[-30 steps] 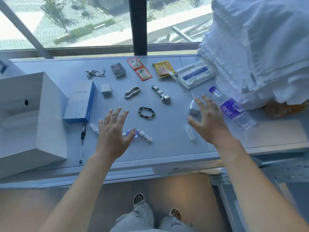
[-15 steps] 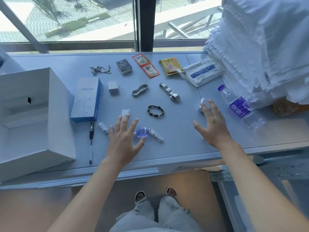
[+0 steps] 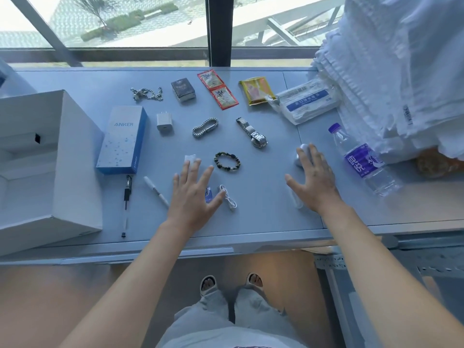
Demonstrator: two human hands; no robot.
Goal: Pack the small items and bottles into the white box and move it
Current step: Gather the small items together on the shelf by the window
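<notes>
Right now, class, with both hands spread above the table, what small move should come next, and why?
Probably lower the left hand to pick up the coiled white cable beside its thumb: both hands are open and hold nothing, and the open white box is on that side.

A stack of folded white towels (image 3: 401,71) sits at the grey table's (image 3: 88,79) far right corner. Beyond the table a window (image 3: 150,21) overlooks paving and shrubs.

Bright daylight enters through the window (image 3: 150,23) beyond the table (image 3: 263,222); soft shadows, bluish cast, wide-angle bending at edges (corners slightly soft).
</notes>
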